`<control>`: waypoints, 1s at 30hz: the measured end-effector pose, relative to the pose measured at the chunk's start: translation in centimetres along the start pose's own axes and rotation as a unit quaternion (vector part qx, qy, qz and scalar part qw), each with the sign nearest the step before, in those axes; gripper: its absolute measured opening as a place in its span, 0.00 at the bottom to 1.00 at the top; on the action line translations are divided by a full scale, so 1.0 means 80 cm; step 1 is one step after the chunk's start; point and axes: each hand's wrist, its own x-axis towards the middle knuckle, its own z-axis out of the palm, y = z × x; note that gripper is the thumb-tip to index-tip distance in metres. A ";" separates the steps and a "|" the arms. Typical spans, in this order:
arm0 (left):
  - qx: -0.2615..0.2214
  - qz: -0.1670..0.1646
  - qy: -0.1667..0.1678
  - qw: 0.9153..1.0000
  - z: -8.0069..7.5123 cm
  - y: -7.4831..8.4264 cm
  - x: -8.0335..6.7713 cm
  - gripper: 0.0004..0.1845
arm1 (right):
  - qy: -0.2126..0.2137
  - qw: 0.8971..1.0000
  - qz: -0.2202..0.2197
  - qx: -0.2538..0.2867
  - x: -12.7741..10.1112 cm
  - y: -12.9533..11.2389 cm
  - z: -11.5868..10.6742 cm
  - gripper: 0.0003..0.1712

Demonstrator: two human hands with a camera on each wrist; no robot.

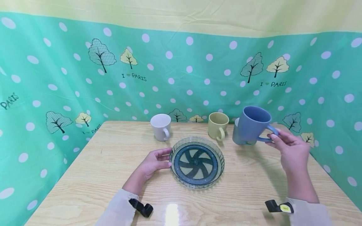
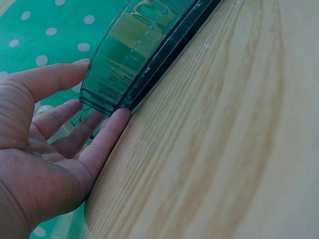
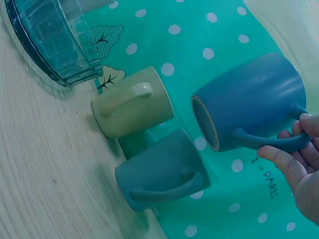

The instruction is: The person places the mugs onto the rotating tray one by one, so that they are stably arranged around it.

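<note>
Held blue mug in right hand, pinching the handle between thumb and fingers. Had it up off the counter, tilted slightly, exposing the underside in right wrist view. Probably used the handle for a firm hold clear of body and rim.

Put left hand at the left wall of clear round tray, fingers loosely extended and apart, not wrapped round. Likely steadied the tray against sliding; couldn't read the contact force. Saw tray flat on the counter, between the hands, with dark pinwheel pattern inside the ring. Couldn't tell whether moulded in or part of a separate base.

Further out, found olive-yellow mug upright just beyond the tray, to its right. Spotted grey-blue mug upright next to that, partly hidden behind blue mug in head view. Noted white mug upright beyond the tray, to its left. Read the visible handles as turned nearside, presumably for easy reach, and the back row as leaving working room up front. Saw green spotted curtain behind everything.
</note>
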 end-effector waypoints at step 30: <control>0.000 -0.001 0.002 1.000 -0.002 -0.003 0.002 0.39 | -0.038 0.998 -0.003 -0.049 -0.020 0.003 0.033 0.16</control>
